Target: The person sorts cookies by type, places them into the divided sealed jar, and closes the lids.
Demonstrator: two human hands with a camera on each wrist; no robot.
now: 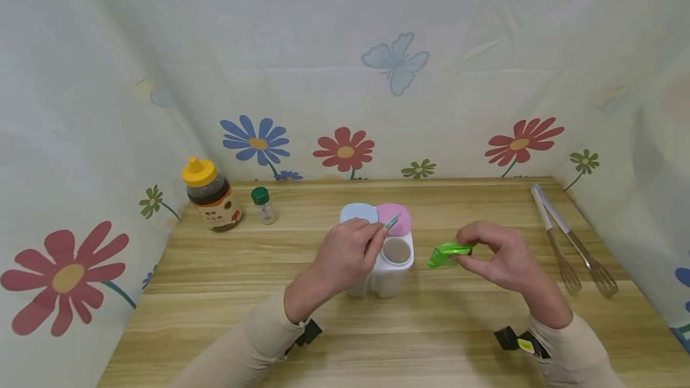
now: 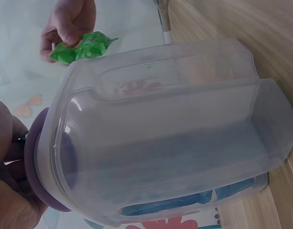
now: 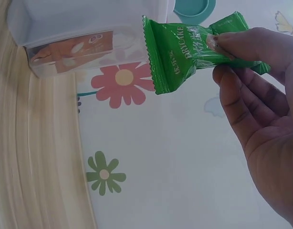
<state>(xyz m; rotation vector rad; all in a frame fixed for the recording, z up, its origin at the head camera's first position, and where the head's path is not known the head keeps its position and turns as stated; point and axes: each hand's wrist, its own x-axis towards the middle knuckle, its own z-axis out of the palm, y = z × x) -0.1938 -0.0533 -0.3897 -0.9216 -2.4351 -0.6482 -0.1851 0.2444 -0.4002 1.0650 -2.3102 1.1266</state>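
Observation:
My right hand pinches a small green snack packet between thumb and fingers, in the air right of a storage container. Its body is clear plastic, with several compartments and round lids. The front right compartment's round mouth is uncovered. Above the container, my left hand grips a teal lid, seen nearly edge-on. The blue lid and pink lid sit on the back compartments. A purple lid lies below the left hand. An orange-brown packet and blue packets show inside.
A yellow-capped syrup bottle and a small green-capped shaker stand at the back left of the wooden table. On the right lie metal tongs with slotted ends. A flowered curtain encloses the table's back and sides.

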